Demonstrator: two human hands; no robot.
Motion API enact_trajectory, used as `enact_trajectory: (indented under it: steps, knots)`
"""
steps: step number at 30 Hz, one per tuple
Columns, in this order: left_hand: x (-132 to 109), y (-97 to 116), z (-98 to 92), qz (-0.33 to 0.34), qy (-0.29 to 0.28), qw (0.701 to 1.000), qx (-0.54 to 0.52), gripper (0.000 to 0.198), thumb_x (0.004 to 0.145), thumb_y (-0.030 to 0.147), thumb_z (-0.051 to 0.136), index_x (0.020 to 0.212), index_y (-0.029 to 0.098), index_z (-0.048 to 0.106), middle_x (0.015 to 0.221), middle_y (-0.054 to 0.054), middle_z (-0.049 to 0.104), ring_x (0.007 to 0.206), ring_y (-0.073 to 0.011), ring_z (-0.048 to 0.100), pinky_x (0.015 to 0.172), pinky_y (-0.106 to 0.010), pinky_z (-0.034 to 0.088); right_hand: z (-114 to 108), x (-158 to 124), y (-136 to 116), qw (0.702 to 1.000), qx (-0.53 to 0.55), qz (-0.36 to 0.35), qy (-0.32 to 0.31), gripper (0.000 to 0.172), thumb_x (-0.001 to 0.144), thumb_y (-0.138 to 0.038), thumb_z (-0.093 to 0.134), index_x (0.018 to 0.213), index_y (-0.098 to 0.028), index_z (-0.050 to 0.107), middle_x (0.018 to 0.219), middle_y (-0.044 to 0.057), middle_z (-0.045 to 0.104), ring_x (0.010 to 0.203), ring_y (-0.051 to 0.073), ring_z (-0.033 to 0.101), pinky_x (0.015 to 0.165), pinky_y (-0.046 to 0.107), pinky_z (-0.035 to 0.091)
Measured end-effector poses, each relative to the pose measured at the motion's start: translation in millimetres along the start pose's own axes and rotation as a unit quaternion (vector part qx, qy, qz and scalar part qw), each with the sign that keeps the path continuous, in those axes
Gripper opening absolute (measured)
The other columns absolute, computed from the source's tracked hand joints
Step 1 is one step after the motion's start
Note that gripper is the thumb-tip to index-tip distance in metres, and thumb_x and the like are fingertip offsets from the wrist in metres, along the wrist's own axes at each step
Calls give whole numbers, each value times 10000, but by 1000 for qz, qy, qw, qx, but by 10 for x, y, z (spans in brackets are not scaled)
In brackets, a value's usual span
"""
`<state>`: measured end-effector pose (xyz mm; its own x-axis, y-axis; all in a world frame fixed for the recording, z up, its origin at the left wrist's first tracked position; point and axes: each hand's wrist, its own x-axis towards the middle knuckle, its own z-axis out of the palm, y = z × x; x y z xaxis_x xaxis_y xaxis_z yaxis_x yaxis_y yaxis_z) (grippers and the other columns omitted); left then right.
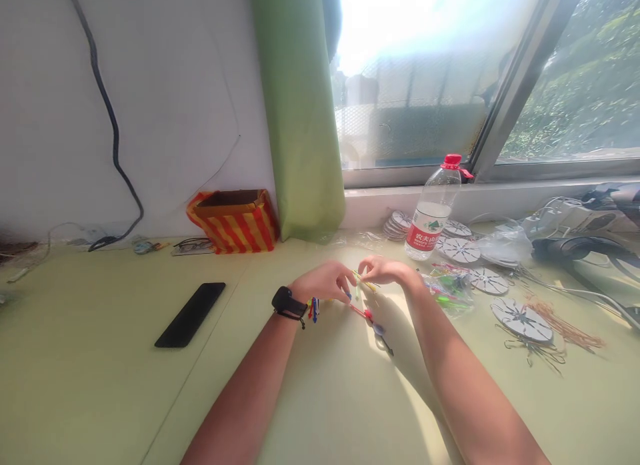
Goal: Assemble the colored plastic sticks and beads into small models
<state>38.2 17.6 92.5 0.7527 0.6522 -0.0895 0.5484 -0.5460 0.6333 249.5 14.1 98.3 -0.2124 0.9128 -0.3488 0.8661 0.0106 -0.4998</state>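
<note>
My left hand (327, 282), with a black watch (289, 302) on its wrist, is closed in a pinch over the middle of the table. Facing it, my right hand (383, 270) pinches too. A thin yellow-green plastic piece (357, 278) lies between the fingertips of both. Just below my left fingers lie a red pointer-like piece (367, 314) and, nearer me, a dark grey one (384, 338) with a round part. Several small blue, red and white pieces (313, 310) show beside the watch strap. A yellow piece (373, 287) sits under my right hand.
A water bottle (431, 215) stands by the window among several white discs (457, 249). Right of my arm are a plastic bag of coloured pieces (447, 286), brown strands (565, 324) and cables. To the left are a black phone-like slab (191, 315) and a striped box (240, 228).
</note>
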Motion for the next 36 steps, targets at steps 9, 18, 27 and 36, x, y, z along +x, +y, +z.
enact_trajectory:
  steps: [9,18,27,36]
  knots:
    - [-10,-225,-26,-56,-13,997,58,185,616,319,863,754,204,819,682,-17,682,628,-177,610,554,-279,414,24,-139,-216,979,-89,23,-184,285,545,-365,895,698,-187,734,775,55,760,748,204,661,582,250,463]
    - [-34,-217,-84,-10,52,998,35,157,671,316,820,745,185,775,757,-27,713,694,-177,642,555,-256,416,-54,-227,-184,979,-66,-36,-188,115,612,-167,730,716,-199,770,640,18,674,664,182,641,585,257,441]
    - [18,25,-124,0,146,970,-197,311,886,399,698,1083,160,727,937,-97,781,836,-203,748,723,-290,587,-182,-172,88,936,294,-191,14,115,810,-295,673,860,-205,622,784,2,641,670,138,547,648,279,441]
    - [101,112,-102,48,327,920,-212,248,839,361,781,989,164,759,1005,-101,781,921,-232,754,866,-367,624,29,-38,-177,844,474,-230,102,257,792,-402,740,882,-200,607,749,-12,571,666,136,509,665,300,428]
